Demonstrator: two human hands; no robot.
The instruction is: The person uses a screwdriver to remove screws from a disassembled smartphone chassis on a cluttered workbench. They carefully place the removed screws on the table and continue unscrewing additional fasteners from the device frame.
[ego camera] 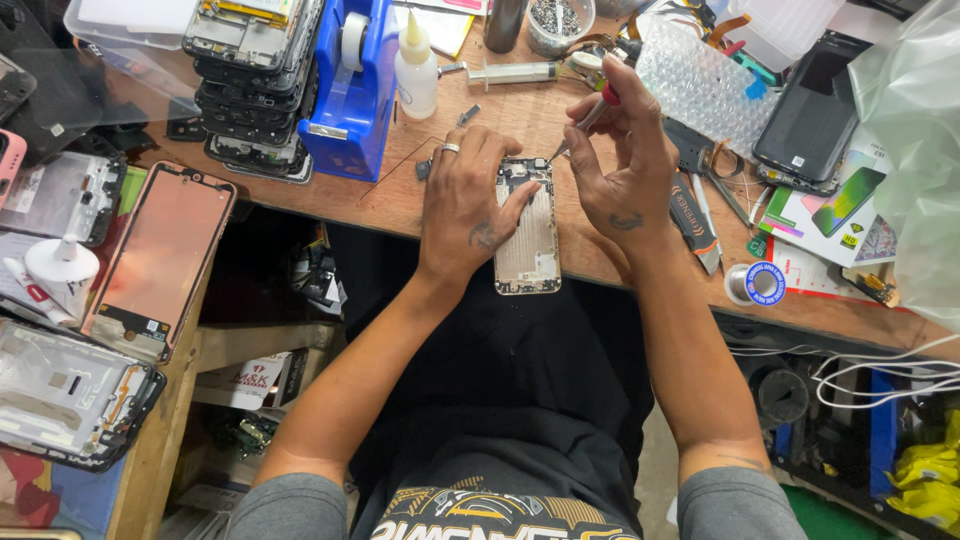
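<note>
Phone: I see an opened phone point(527, 238), gold back frame up, lying at the near edge of the wooden table point(400, 195), its lower end just over that edge.
Screwdriver: a thin red-tipped screwdriver point(580, 125) angles down to the phone's upper right corner; its point sits at the small parts there.
Risk: as I judge it, the tip could skid off a tiny screw and scratch the board if the phone shifts. The overhang means a hard push might tip the phone into my lap. A loosened screw could roll off among the clutter.
Left hand: my left hand point(468, 205) lies flat on the left side of the phone, fingers loosely curled, thumb pressed across the frame to pin it. It wears a ring.
Right hand: my right hand point(618, 165), just right of the phone, is closed in a pinch on the screwdriver, remaining fingers half spread above.
Left of phone: a blue tape dispenser point(352, 95), a stack of phone frames point(255, 85), and a white squeeze bottle point(415, 70).
Right of phone: a solder spool point(760, 283), a dark phone point(812, 110), bubble wrap point(700, 80).
</note>
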